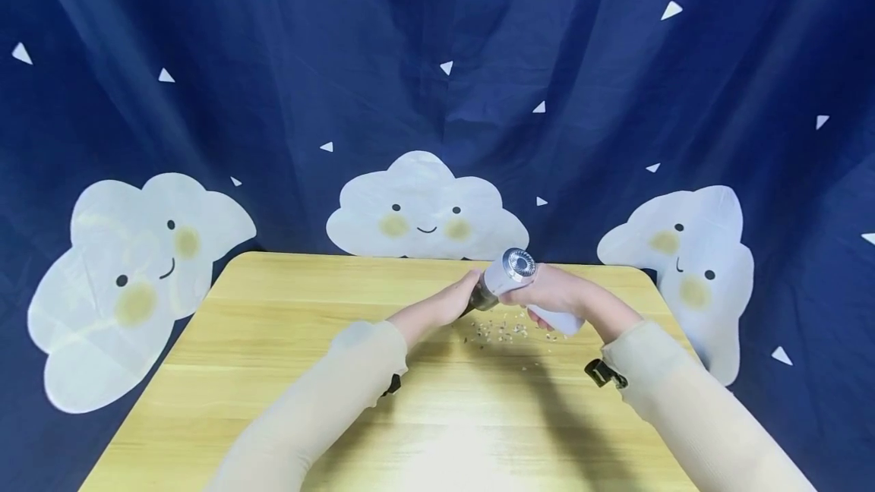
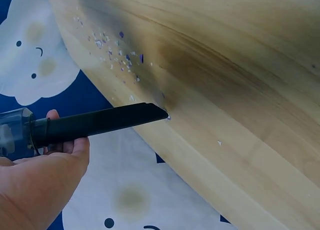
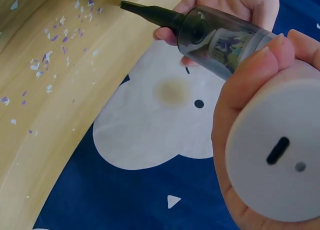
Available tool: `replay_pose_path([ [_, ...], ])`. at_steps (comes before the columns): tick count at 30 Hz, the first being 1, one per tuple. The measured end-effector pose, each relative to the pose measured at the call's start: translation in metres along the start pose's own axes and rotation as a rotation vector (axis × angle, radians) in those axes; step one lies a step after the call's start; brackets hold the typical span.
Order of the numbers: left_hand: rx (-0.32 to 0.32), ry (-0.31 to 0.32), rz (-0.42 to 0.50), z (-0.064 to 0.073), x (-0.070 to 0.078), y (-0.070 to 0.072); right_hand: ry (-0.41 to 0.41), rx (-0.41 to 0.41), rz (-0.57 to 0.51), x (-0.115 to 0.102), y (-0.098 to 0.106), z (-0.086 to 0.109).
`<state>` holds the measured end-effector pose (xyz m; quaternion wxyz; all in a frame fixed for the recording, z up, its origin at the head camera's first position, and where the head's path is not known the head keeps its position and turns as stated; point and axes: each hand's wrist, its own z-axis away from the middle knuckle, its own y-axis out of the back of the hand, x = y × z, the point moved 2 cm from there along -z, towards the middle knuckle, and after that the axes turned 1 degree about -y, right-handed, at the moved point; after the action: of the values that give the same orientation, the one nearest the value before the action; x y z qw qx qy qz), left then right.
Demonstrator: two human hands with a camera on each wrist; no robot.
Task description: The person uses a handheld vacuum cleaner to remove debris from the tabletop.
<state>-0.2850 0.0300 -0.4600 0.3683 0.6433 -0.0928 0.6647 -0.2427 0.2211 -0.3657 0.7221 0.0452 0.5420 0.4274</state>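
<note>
A white handheld vacuum cleaner is held above the far part of the table by both hands. My right hand grips its handle, whose round white end faces the right wrist camera. With curled fingers, my left hand holds the front, where the black crevice nozzle meets the clear dust cup. Bits of collected scrap show inside the cup. The slanted nozzle tip is at the tabletop, beside a scatter of small white and purple paper-like scraps.
The wooden table ends close beyond the hands, with rounded far corners. A dark blue curtain with white clouds and triangles hangs behind it. A few stray scraps lie apart from the main scatter.
</note>
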Motion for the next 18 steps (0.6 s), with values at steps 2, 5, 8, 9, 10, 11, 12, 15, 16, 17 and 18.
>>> replay_pose_path([
  [2, -0.004, 0.004, 0.000, 0.002, 0.000, 0.000, 0.010, -0.006, 0.006, 0.000, -0.002, 0.002],
  [5, -0.001, 0.018, -0.013, 0.006, 0.000, 0.000, 0.010, -0.008, 0.010, -0.002, -0.004, 0.004],
  [8, 0.001, 0.028, -0.038, 0.010, 0.000, 0.001, -0.003, -0.004, 0.008, -0.004, -0.006, 0.007],
  [9, -0.004, 0.025, -0.041, 0.010, 0.000, 0.001, -0.007, -0.005, 0.004, -0.005, -0.007, 0.008],
  [10, -0.006, 0.024, -0.045, 0.011, 0.000, 0.001, -0.008, -0.003, 0.003, -0.005, -0.007, 0.008],
  [11, -0.009, 0.021, -0.049, 0.011, 0.000, 0.001, -0.006, -0.003, 0.003, -0.005, -0.008, 0.008],
  [12, -0.011, 0.020, -0.054, 0.012, -0.001, 0.002, -0.006, -0.004, 0.001, -0.006, -0.009, 0.008],
  [15, -0.011, 0.024, -0.070, 0.013, -0.003, 0.003, 0.001, 0.000, -0.004, -0.006, -0.012, 0.008],
  [16, -0.008, 0.032, -0.072, 0.013, -0.004, 0.004, 0.003, 0.003, -0.008, -0.006, -0.013, 0.007],
  [17, -0.006, 0.039, -0.072, 0.014, -0.005, 0.005, 0.002, 0.005, -0.017, -0.006, -0.014, 0.006],
  [18, -0.004, 0.046, -0.071, 0.015, -0.006, 0.006, 0.002, 0.006, -0.027, -0.006, -0.015, 0.006],
])
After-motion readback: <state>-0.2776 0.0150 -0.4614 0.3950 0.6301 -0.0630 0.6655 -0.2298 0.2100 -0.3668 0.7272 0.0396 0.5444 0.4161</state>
